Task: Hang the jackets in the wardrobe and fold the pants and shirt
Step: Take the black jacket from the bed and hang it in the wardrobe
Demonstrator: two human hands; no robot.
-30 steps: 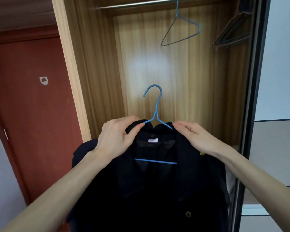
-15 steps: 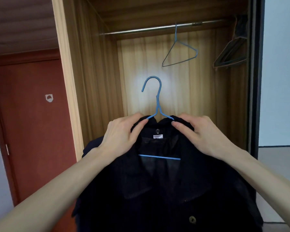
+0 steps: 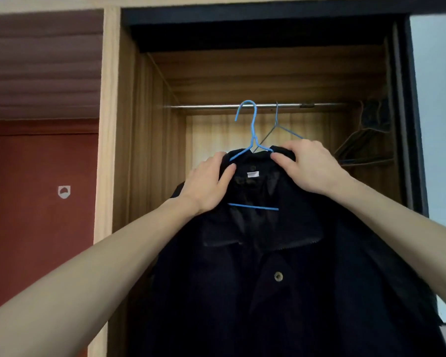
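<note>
A black jacket (image 3: pixel 281 266) hangs on a blue wire hanger (image 3: pixel 252 132) that I hold up in front of the open wardrobe. My left hand (image 3: pixel 206 184) grips the jacket's left shoulder by the collar. My right hand (image 3: pixel 307 168) grips the right shoulder. The hanger's hook reaches the height of the metal rail (image 3: pixel 211 106); whether it sits over the rail I cannot tell. The jacket's lower part runs out of view.
An empty grey wire hanger (image 3: pixel 277 124) hangs on the rail just right of the blue hook. Several dark hangers (image 3: pixel 366 148) bunch at the wardrobe's right end. The wardrobe's wooden side panel (image 3: pixel 108 124) stands left, with a red door (image 3: pixel 36 202) beyond it.
Both hands have lifted the jacket and hanger upward, from well below the rail to the rail's height. The view has tilted up with them.
</note>
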